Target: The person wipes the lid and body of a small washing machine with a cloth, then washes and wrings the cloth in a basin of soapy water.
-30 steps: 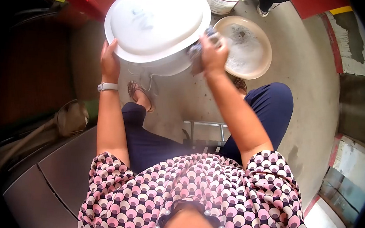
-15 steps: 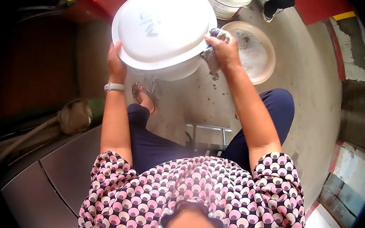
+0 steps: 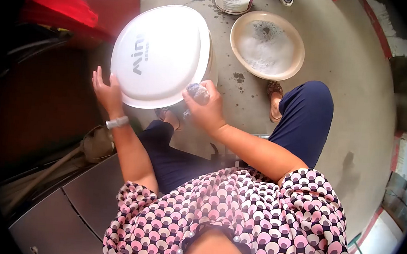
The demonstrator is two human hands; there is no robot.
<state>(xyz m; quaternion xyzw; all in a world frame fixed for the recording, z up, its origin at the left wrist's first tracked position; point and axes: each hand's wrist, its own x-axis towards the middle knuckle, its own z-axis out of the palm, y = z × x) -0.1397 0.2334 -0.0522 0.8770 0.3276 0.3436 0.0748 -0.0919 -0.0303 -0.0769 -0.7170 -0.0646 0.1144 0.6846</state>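
A white oval tub (image 3: pixel 171 54) with grey "mini" lettering on its broad face is tilted toward me above the floor. My left hand (image 3: pixel 107 92) is open at its lower left edge, fingers spread, the thumb side by the rim. My right hand (image 3: pixel 207 108) is closed round a bunched wet grey cloth (image 3: pixel 198 92), close to the tub's lower right rim. Part of the tub's side shows behind the rim on the right. A beige basin (image 3: pixel 235 42) of white suds stands on the floor to the right of the tub.
Behind the basin stands a white bucket (image 3: pixel 232 0), with another person's shoe (image 3: pixel 286 0) near it. Wet spots mark the concrete floor (image 3: pixel 348 80). Red cloth (image 3: pixel 63 6) lies at the upper left, and grey panels (image 3: pixel 85 196) run along my left side.
The tub's face has turned, and it sits lower and further left in view. My right hand has come inward with the cloth; my left fingers have spread off the rim.
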